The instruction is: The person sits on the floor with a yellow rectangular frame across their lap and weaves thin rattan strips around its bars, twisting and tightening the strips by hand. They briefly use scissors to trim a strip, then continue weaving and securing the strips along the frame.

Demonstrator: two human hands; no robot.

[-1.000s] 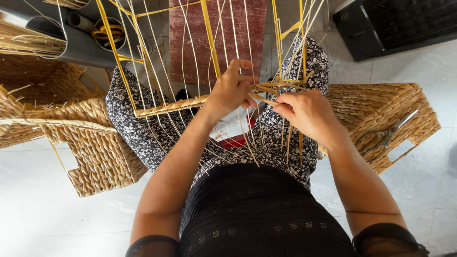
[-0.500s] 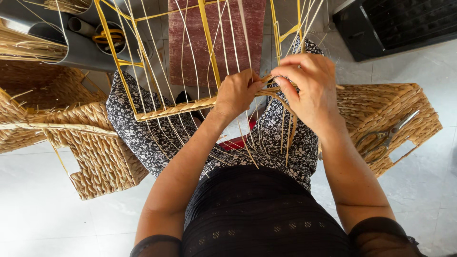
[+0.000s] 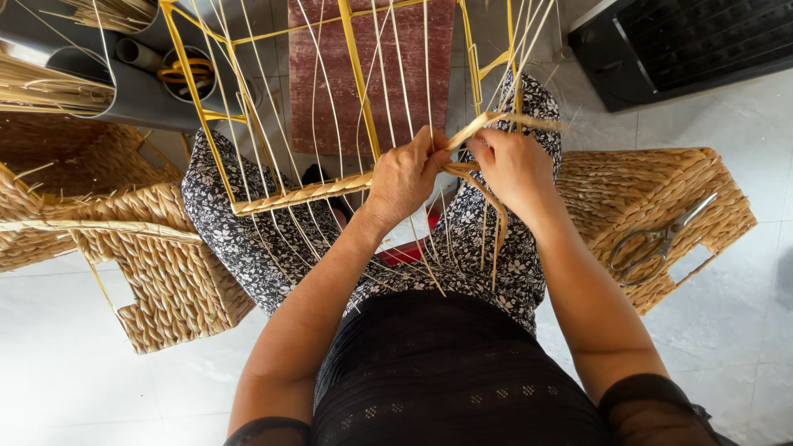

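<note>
You had the yellow wire frame (image 3: 248, 124) tilted across your lap, and everything is placed here against it. Your left hand (image 3: 405, 177) sat at the frame's lower rail, fingers closed in a pinch on the woven braid (image 3: 306, 196) where the finished row ended. Your right hand (image 3: 512, 165), just right of it and near the frame's right-hand upright, had its fingers curled shut around the loose straw strands (image 3: 496, 124), whose free ends fanned out above the knuckles and trailed down below the rail.

The strands looked very light, flat and pliable, stiff enough to spring back yet likely to split or kink if bent sharply (dry fibre usually does). I judged the safest hold to be close to the weaving point, where you already gripped them, since holding farther out would let them twist and slacken. The thin upright stakes (image 3: 388, 74) inside the frame seemed springy and easily pushed out of line, so they wanted a gentle touch. The frame itself looked rigid and light; its rails were the place to steady it.

Right of the frame stood a woven basket (image 3: 702, 182) with scissors (image 3: 652, 239) lying on top. Left of the frame lay two more woven baskets (image 3: 157, 264), and beyond the frame's upper left corner a grey holder (image 3: 124, 91) kept bundled straw.
</note>
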